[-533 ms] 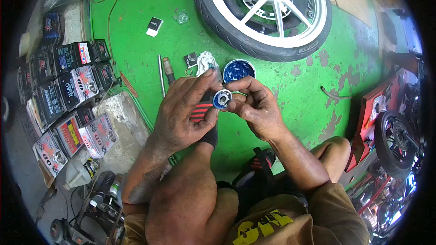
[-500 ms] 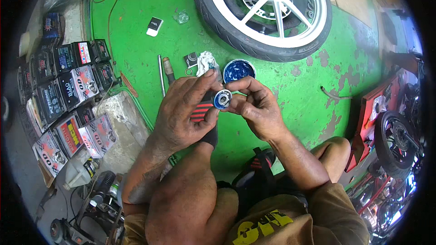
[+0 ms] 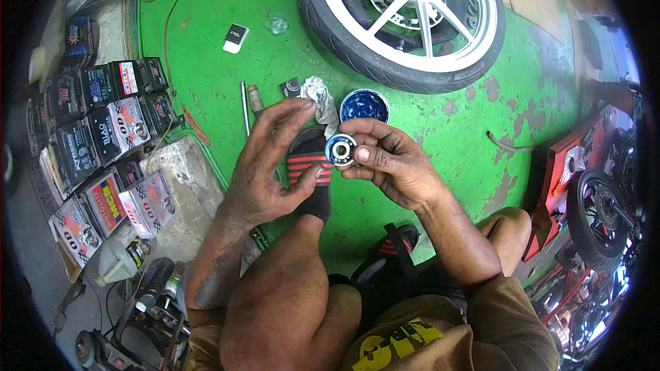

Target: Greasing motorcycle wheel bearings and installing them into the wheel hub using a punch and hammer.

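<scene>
My right hand (image 3: 397, 165) pinches a small ball bearing (image 3: 340, 150) by its edge, and blue grease coats part of the bearing's face. My left hand (image 3: 272, 159) is open to the left of it, thumb and fingers spread, with a gap between them and the bearing. Just beyond the bearing stands a round tub of blue grease (image 3: 364, 107) with its top off. A crumpled white rag (image 3: 317, 102) lies left of the tub, beside a small dark box (image 3: 291, 87).
A white spoked wheel with a black tyre (image 3: 405, 81) lies on the green floor (image 3: 440, 137) at the far side. A metal rod (image 3: 245, 106) and a tool handle (image 3: 255, 99) lie beyond my left hand. Stacked battery boxes (image 3: 103, 134) fill the left side; a red stand (image 3: 560, 165) is at right.
My left hand has come away from the bearing and moved left, its fingers spreading. My right hand keeps the bearing, which has turned to show more of its face.
</scene>
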`<state>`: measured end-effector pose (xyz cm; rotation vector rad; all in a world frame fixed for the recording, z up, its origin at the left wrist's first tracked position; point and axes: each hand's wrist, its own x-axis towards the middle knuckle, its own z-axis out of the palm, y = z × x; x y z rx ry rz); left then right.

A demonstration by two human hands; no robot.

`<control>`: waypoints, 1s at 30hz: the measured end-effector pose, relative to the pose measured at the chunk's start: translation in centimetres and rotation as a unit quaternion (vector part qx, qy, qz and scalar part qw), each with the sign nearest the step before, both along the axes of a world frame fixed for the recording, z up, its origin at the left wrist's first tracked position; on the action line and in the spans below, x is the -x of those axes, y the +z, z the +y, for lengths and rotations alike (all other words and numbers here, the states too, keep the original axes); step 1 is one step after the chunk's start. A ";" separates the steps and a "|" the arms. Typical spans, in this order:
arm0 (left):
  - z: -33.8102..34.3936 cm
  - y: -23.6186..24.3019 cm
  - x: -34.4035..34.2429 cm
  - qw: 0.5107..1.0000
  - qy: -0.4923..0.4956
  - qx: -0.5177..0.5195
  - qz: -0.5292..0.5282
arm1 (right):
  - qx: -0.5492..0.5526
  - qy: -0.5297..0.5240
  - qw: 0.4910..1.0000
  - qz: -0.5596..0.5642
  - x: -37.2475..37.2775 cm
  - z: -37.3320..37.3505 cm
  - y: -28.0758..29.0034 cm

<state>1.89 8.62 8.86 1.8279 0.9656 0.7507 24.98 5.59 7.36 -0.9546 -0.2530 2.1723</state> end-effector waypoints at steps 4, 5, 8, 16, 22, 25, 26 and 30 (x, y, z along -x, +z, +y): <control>-1.0 0.0 0.0 0.996 0.012 -0.057 0.067 | 0.000 -0.004 0.999 0.033 0.1 0.4 0.4; -1.2 -0.1 -0.1 0.993 0.005 -0.068 0.093 | -0.001 -0.008 0.999 0.031 0.2 0.5 0.5; -1.8 -0.4 -0.3 0.992 0.013 -0.053 0.112 | -0.006 -0.028 0.999 0.014 0.7 0.4 0.5; -2.5 -0.1 0.7 0.993 -0.017 -0.046 0.107 | -0.061 -0.044 0.997 -0.034 1.1 0.3 0.0; -2.6 -0.3 -0.3 0.998 0.047 0.021 0.029 | -0.063 -0.055 0.996 -0.042 1.4 0.3 0.0; -2.6 -1.1 -0.9 0.996 0.037 -0.013 0.077 | -0.089 -0.075 0.993 -0.025 1.8 0.2 -0.1; -2.6 -1.3 -1.0 0.992 0.035 -0.046 0.114 | -0.085 -0.085 0.992 -0.035 1.9 0.2 -0.1; -2.7 -1.3 -0.4 0.975 0.026 -0.121 0.187 | -0.078 -0.115 0.990 -0.033 1.9 0.2 -0.1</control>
